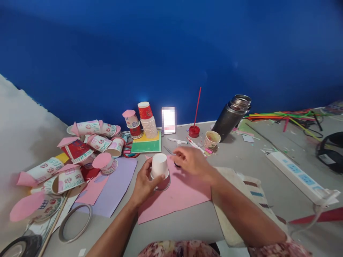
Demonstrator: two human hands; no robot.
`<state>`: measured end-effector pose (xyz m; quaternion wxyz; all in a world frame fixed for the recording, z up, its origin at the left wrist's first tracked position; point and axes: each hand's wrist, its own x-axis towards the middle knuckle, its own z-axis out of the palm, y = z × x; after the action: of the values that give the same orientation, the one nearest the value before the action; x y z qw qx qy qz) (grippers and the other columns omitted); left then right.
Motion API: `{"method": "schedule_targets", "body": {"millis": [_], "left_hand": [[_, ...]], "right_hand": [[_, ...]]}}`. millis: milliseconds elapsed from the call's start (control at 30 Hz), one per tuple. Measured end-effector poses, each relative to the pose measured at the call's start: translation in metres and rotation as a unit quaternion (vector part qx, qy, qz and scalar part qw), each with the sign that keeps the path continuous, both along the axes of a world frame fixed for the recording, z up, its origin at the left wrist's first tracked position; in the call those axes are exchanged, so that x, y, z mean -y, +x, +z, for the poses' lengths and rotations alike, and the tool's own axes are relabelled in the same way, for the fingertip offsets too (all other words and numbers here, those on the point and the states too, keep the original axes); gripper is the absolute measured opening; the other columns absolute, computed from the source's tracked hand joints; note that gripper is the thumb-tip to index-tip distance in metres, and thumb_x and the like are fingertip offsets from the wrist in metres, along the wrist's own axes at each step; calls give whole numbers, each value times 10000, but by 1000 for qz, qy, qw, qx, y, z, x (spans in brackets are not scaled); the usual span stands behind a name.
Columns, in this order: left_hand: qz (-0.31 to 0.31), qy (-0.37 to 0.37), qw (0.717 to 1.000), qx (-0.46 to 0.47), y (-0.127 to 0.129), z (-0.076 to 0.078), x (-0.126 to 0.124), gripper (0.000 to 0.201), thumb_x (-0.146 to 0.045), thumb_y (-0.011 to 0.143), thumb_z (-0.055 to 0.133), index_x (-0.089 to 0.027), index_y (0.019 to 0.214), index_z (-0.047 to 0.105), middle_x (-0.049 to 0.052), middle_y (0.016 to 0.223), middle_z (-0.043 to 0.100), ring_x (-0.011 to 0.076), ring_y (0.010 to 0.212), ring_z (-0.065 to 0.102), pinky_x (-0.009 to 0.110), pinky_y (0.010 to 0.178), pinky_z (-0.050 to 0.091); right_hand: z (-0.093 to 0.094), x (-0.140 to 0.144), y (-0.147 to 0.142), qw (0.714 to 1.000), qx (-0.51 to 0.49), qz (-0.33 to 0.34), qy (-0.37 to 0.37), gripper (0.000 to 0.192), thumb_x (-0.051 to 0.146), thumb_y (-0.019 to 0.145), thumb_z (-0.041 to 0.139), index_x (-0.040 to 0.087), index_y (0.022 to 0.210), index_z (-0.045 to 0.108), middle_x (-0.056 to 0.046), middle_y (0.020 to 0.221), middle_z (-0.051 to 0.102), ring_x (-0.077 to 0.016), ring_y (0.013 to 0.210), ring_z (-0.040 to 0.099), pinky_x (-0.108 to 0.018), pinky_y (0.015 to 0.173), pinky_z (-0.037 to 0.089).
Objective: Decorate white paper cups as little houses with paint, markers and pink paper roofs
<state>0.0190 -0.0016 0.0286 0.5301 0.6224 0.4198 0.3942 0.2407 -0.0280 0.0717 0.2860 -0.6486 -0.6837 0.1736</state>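
left hand (143, 182) gripping upturned white paper cup (159, 165) on pink paper (177, 196) | right hand (191, 160) pinching small pen-like tool, grip unclear

Dim even light, glare off the phone screen (168, 120), soft focus, edges bowed

A deep blue wall (171, 53) fills the upper half of the view and meets the far edge of the grey counter (241, 157), which runs across the whole lower half. To the left of the wall, a pale whitish surface (24, 121) slopes down to the counter, its nature unclear. Lighting is even, with a soft sheen on the wall up and to the right of its centre and short shadows on the counter just below the wall's lower edge.
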Motion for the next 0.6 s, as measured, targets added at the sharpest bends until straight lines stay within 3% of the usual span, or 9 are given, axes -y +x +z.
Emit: {"method": "schedule_targets", "body": {"millis": [100,167,300,433,600], "left_hand": [[12,-46,998,43,-2,1,-1,603,-221,664,900,-242,1233,700,76,1234,710,294,1152,630,351,970,485],[22,-56,996,64,-2,2,-1,598,-173,633,906,-246,1199,723,73,1214,718,288,1140,630,337,951,488],[-7,-77,995,63,-2,1,0,576,-153,636,890,-222,1189,744,84,1164,735,285,1081,645,335,922,498],[-29,-82,995,49,-2,-2,1,590,-178,636,883,-216,1205,733,85,1156,742,295,1070,656,356,922,515],[-47,-84,995,35,1,0,5,573,-207,637,883,-201,1193,748,97,1113,752,308,1056,673,372,924,524]], "right_hand": [[29,2,36,970,194,-115,-86,264,308,1004,521,226,854,722,-50,819,732,-196,746,650,-298,618,326],[32,5,59,955,231,-142,-118,264,240,972,541,199,767,701,-88,801,711,-221,730,649,-318,605,292],[1,19,82,931,260,-150,-207,183,145,867,632,186,690,662,-90,727,691,-215,646,642,-313,586,284],[-32,30,80,930,257,-139,-225,106,203,885,622,205,805,691,-103,826,737,-261,754,692,-314,592,289],[-39,28,68,936,248,-143,-204,134,272,887,633,195,979,691,-137,1075,746,-271,896,711,-314,617,297]]}}
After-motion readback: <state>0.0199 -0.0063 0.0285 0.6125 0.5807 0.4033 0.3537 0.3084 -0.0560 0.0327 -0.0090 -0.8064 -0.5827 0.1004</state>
